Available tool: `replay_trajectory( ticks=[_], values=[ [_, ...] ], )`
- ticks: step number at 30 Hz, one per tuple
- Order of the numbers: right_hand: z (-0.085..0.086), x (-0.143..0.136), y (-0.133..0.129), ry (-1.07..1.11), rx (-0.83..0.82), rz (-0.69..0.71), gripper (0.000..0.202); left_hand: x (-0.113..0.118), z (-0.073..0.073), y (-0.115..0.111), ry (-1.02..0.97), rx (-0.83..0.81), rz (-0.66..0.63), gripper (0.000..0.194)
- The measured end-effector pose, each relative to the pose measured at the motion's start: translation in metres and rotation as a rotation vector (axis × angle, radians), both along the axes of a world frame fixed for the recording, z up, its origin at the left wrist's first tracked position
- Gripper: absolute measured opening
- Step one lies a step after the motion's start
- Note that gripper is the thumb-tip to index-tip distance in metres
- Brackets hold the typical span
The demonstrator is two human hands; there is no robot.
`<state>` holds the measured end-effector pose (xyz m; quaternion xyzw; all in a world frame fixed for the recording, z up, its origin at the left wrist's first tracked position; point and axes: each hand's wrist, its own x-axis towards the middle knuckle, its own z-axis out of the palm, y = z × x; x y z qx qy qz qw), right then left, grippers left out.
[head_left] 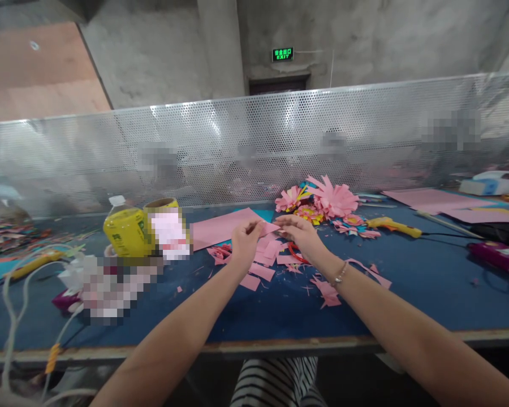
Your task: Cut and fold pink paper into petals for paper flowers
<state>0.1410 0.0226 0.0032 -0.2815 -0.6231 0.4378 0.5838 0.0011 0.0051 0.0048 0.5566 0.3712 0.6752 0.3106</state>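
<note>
Between my two hands is a small piece of pink paper [268, 228], raised above the table. My left hand [246, 240] pinches its left side, fingers closed. At its right corner, my right hand [300, 233] grips the edge with thumb and fingertips. Below lie several cut pink paper pieces [261, 272], with red-handled scissors [296, 253] partly hidden among them and by my right hand. A larger pink sheet [220, 228] rests behind my left hand, over a blue sheet [263, 215]. Beyond my right hand sits a pile of fringed paper flowers [333, 198].
A yellow-labelled bottle [129, 232] and a tape roll [163, 206] stand at left, near white cables [14, 316]. To the right lie a yellow glue gun [394, 227], pink sheets [441, 200] and a purple box [498, 257]. A perforated metal screen [220, 141] borders the blue table's back.
</note>
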Motion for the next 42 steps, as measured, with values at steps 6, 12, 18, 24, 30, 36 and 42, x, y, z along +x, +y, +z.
replay_trajectory(
  ticks=[6,12,18,24,30,36,42],
  values=[
    [0.001,-0.002,-0.003,-0.21,0.067,-0.058,0.019,0.001,-0.001,-0.002,0.122,0.037,0.025,0.021],
    [0.005,0.0,-0.002,-0.168,-0.027,-0.081,0.017,0.003,-0.003,0.004,0.082,-0.029,-0.064,0.021],
    [0.006,0.0,-0.003,-0.129,-0.045,-0.106,0.017,0.002,-0.001,0.004,0.06,-0.208,-0.273,0.024],
    [0.003,0.001,-0.001,-0.159,-0.016,-0.125,0.019,0.0,-0.003,0.007,0.024,-0.195,-0.306,0.023],
    [0.002,0.003,0.0,-0.183,-0.008,-0.123,0.019,-0.002,0.0,0.005,0.068,-0.206,-0.316,0.022],
    [-0.001,0.007,0.01,-0.084,-0.101,-0.084,0.017,-0.005,-0.003,0.011,0.008,-0.238,-0.36,0.024],
    [0.0,0.012,0.013,-0.089,-0.07,-0.128,0.016,-0.004,-0.003,0.011,-0.015,-0.27,-0.339,0.028]
  ],
)
